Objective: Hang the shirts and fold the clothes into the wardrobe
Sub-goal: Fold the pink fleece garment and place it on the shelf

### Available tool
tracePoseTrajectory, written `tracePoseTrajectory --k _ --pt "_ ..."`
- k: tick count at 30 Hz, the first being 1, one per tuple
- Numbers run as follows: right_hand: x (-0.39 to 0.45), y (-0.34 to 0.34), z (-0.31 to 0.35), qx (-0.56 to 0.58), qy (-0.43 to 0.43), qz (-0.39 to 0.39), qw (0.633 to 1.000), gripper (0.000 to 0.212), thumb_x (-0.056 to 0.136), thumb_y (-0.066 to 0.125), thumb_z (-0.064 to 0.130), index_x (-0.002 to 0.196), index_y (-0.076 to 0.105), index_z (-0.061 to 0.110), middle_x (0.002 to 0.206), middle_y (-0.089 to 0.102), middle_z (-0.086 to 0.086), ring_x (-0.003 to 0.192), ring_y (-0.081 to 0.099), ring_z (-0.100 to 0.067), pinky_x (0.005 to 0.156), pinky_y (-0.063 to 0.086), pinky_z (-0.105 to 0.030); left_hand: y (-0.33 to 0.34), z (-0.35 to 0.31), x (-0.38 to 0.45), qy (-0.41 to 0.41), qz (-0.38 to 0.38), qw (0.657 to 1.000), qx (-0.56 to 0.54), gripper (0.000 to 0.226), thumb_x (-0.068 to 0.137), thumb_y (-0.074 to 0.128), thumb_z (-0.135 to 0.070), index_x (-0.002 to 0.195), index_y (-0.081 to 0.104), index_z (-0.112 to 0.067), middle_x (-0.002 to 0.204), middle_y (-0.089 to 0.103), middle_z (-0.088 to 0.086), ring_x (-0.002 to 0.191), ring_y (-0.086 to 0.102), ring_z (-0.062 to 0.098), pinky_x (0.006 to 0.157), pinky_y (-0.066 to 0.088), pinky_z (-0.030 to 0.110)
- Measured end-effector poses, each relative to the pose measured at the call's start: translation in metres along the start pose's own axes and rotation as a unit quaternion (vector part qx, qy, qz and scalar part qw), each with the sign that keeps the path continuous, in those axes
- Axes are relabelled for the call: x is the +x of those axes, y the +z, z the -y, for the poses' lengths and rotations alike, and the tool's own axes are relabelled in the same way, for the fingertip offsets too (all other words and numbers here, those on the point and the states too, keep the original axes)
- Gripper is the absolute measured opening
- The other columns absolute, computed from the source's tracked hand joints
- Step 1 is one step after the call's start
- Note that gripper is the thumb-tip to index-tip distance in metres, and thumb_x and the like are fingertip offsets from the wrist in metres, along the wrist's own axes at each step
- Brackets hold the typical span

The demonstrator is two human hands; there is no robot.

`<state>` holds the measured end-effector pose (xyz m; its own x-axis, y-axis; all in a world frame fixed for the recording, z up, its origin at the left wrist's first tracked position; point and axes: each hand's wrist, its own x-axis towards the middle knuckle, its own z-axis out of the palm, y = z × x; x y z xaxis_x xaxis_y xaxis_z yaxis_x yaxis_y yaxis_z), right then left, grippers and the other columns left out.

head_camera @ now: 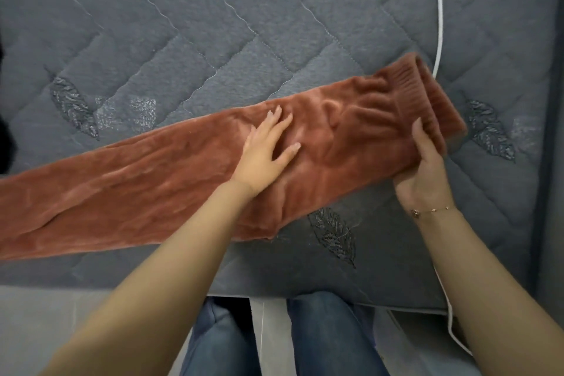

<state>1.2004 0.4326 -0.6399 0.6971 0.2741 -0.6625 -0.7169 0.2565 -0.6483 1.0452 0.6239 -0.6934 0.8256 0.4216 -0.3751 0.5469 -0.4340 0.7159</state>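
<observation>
Head view: your left hand (265, 152) presses flat-fingered on the trousers (171, 180) lying across the bed's (213, 40) near edge; your right hand (422, 168) grips the waistband. Fold it over squarely, smoothing wrinkles.

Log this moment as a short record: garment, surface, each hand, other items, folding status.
garment: rust-brown fleece trousers, laid flat, legs stacked, running left past the frame edge
surface: grey quilted mattress with leaf stitching
left hand: fingers spread, pressing flat on the trousers
right hand: gripping the elastic waistband, lifting its near edge
other items: white cord along the mattress's right side; thin bracelet on the right wrist
folding status: folded lengthwise only; not yet folded across
</observation>
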Motion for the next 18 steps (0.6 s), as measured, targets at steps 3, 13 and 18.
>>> tracePoseTrajectory --k 3,13,18 --pt "-0.035 0.040 -0.008 -0.081 -0.060 0.053 0.993 0.032 0.087 0.069 0.020 0.118 0.067 0.015 0.124 0.066 -0.006 0.120 0.059 -0.021 0.100 0.048 -0.036 -0.036 -0.001 -0.034 -0.122 -0.087 0.954 -0.259 0.032 0.100 0.051 -0.026 0.131 0.055 -0.019 0.143 0.050 0.002 0.134 0.045 0.016 0.115 0.032 0.035" --pt "-0.170 0.186 -0.201 -0.386 -0.127 0.270 0.873 0.053 0.086 0.071 0.012 0.136 0.054 0.015 0.130 0.061 0.013 0.122 0.053 0.002 0.099 0.039 -0.012 -0.168 0.126 -0.177 -0.304 -0.080 0.680 -0.662 0.057 0.099 0.029 -0.055 0.131 0.050 -0.013 0.128 0.063 0.013 0.110 0.065 0.024 0.092 0.053 0.040" --pt "-0.217 0.230 -0.304 -0.535 -0.118 0.338 0.765 0.067 0.086 0.071 0.020 0.146 0.042 0.019 0.150 0.042 0.005 0.140 0.035 -0.008 0.114 0.030 -0.026 -0.224 0.194 -0.216 -0.269 -0.079 0.657 -0.699 0.062 0.096 0.032 -0.064 0.130 0.057 -0.019 0.133 0.058 0.010 0.113 0.062 0.024 0.094 0.051 0.039"
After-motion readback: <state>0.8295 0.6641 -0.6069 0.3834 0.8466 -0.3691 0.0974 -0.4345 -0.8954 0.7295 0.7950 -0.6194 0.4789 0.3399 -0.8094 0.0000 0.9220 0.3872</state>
